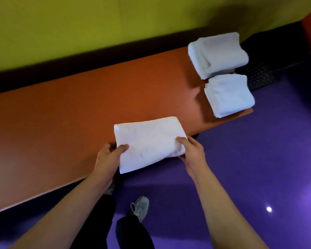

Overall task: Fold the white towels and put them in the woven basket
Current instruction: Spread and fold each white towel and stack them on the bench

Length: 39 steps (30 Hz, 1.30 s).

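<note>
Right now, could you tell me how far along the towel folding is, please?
Done: two folded towel stacks, the far stack and the near stack, sit at the right end of the orange table. In hand: the left hand and right hand each grip a side of a folded white towel at the table's edge. Left: no woven basket is in view, so no towel is basketed.

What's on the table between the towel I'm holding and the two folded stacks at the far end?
Nothing: in the head view, only bare orange table lies between the held towel and the nearer stack.
</note>
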Available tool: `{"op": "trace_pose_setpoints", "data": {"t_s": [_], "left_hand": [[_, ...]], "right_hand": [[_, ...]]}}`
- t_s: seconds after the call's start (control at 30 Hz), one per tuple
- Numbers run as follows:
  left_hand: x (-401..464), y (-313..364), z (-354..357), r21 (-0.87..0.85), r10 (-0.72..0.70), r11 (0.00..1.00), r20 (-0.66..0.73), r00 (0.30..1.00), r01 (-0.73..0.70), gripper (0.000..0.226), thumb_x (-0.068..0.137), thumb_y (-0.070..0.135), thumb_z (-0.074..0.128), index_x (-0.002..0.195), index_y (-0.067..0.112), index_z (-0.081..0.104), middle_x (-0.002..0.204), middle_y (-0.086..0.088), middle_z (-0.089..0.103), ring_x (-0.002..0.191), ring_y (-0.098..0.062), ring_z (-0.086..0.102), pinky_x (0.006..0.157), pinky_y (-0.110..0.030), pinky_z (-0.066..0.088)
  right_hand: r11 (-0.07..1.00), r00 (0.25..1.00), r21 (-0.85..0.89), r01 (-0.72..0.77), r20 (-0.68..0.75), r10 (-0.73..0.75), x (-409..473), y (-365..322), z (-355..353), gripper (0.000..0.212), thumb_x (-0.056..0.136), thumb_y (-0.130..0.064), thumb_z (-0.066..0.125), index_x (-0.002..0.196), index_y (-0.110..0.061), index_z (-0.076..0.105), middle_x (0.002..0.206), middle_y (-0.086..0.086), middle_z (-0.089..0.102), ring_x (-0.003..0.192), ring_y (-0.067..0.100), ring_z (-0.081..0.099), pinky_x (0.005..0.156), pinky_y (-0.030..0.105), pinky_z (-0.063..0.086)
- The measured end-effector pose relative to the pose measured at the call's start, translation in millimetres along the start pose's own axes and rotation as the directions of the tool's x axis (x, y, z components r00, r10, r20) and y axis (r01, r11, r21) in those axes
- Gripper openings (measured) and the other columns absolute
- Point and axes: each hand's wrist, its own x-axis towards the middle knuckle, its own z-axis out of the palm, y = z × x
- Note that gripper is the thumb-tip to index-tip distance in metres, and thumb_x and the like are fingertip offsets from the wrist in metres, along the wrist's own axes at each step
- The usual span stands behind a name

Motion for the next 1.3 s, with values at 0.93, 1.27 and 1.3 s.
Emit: {"op": "trace_pose_setpoints", "data": {"t_s": [0.93, 1.27, 1.3], "left_hand": [[82, 114, 388, 0.167, 0.208, 0.953, 0.25, 0.946, -0.254, 0.02, 0.092, 0.022, 0.071, 0.109, 0.026, 0.061, 0.11, -0.002, 0.071, 0.102, -0.024, 0.07, 0.087, -0.05, 0.059], [95, 82, 417, 0.205, 0.047, 0.976, 0.14, 0.989, -0.076, 0.015, 0.101, 0.028, 0.059, 0.11, 0.017, 0.055, 0.099, 0.001, 0.066, 0.08, -0.017, 0.065, 0.076, -0.046, 0.062], [95, 81, 421, 0.197, 0.05, 0.977, 0.137, 0.989, -0.076, 0.013, 0.101, 0.028, 0.058, 0.109, 0.018, 0.055, 0.1, 0.001, 0.066, 0.08, -0.019, 0.066, 0.075, -0.044, 0.062]], "right_hand": [[0.837, 0.866, -0.437, 0.33, -0.212, -0.453, 246, -214, -229, 0.036, 0.091, -0.027, 0.069, 0.126, -0.024, 0.062, 0.109, -0.013, 0.063, 0.092, 0.002, 0.06, 0.071, 0.015, 0.046], [0.737, 0.93, -0.623, 0.263, -0.041, -0.366, 283, -183, -238, 0.055, 0.091, -0.039, 0.065, 0.141, -0.027, 0.047, 0.126, 0.002, 0.052, 0.106, 0.017, 0.054, 0.081, 0.032, 0.043], [0.739, 0.93, -0.622, 0.26, -0.044, -0.365, 284, -184, -239, 0.054, 0.091, -0.039, 0.065, 0.141, -0.026, 0.047, 0.126, 0.002, 0.051, 0.103, 0.016, 0.053, 0.081, 0.032, 0.043]]}}
